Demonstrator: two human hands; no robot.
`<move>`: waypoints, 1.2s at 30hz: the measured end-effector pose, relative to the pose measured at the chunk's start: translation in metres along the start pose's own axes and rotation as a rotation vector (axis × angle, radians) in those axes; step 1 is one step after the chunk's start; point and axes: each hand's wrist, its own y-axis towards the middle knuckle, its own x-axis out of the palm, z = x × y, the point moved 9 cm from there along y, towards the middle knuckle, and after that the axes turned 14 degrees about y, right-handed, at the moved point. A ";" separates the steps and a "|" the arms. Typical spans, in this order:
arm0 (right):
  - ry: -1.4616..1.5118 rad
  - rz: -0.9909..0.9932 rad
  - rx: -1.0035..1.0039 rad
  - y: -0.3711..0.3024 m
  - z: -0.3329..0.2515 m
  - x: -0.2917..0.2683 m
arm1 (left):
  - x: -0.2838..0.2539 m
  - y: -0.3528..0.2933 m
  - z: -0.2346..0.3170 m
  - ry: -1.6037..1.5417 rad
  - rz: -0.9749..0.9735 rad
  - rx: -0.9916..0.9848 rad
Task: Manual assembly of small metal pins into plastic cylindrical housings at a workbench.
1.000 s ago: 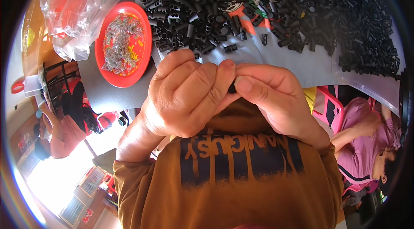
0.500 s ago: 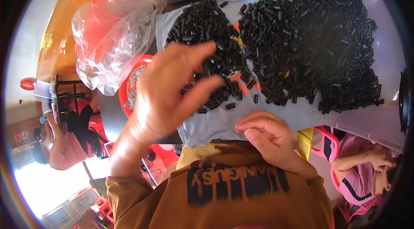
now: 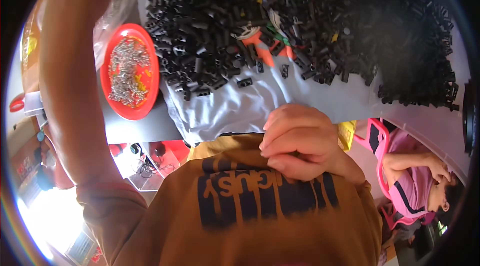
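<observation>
My left forearm [image 3: 70, 76] stretches up past a red dish [image 3: 156, 73] of small silvery metal pieces [image 3: 125, 83]. The hand at its end lies beyond the upper edge, out of view. Close to my chest, my right hand [image 3: 302, 138] is closed, fingers curled in toward the thumb; whatever it may hold is hidden. Just beyond it, a wide heap of small black tube-shaped plastic parts [image 3: 200, 31] covers a pale cloth [image 3: 210, 116]. Among the parts lie orange-handled pliers or cutters [image 3: 262, 51].
A clear plastic bag [image 3: 112, 18] lies beside the dish. Below the table's right part is a yellow crate [image 3: 346, 133]. At the right, another person [image 3: 412, 181] sits on a pink chair [image 3: 377, 146]. A clear plastic wall or sheet [image 3: 425, 136] borders the heap.
My left hand has gone from over the heap up out of view, its arm now stretched along the left. My right hand has curled further closed. The view has shifted, uncovering the red dish.
</observation>
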 end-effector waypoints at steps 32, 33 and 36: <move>-0.086 -0.019 -0.068 0.003 0.000 0.016 | 0.106 -0.120 0.048 0.348 0.251 0.703; -0.085 -0.026 -0.058 0.003 0.001 0.016 | 0.106 -0.120 0.048 0.351 0.251 0.701; -0.104 -0.035 -0.044 0.003 0.000 0.016 | 0.108 -0.122 0.049 0.318 0.236 0.737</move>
